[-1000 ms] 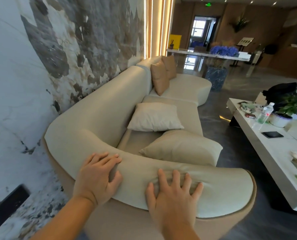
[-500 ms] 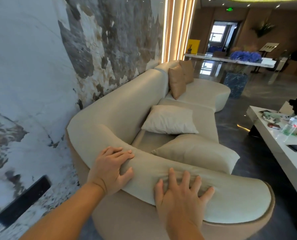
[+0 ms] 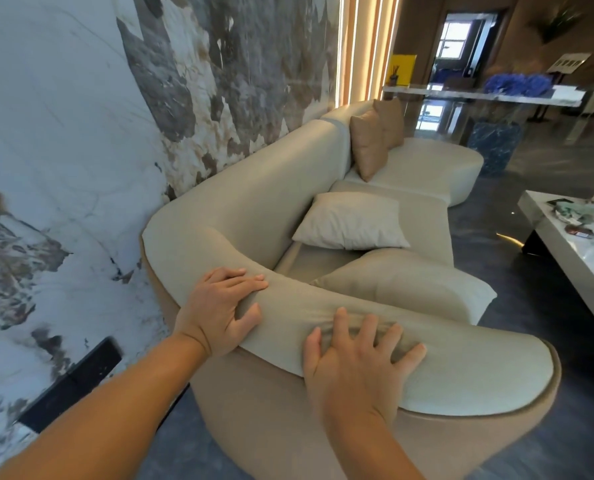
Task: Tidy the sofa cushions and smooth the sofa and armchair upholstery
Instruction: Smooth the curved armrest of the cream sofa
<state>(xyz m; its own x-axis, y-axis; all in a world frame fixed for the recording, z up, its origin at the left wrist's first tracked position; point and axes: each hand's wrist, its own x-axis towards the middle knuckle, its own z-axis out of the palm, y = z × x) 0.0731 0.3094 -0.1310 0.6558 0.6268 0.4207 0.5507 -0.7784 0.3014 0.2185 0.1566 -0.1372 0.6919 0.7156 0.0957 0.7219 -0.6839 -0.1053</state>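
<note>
1. A cream sofa curves along a marbled wall; its padded armrest fills the near foreground.
2. The left hand lies on the armrest's outer bend, fingers together over the top and thumb hooked into the fabric; the right hand presses flat beside it, fingers spread wide; both forearms are cut off by the lower edge.
3. A large cream cushion lies on the seat just behind the armrest, its near side hidden by it; a paler cushion leans on the backrest beyond; two tan cushions stand upright further along, the rear one partly covered.
4. At right, a white low table is cut by the frame edge; the small items on it are too blurred to name.
5. Blue flowers sit on a distant counter.
</note>
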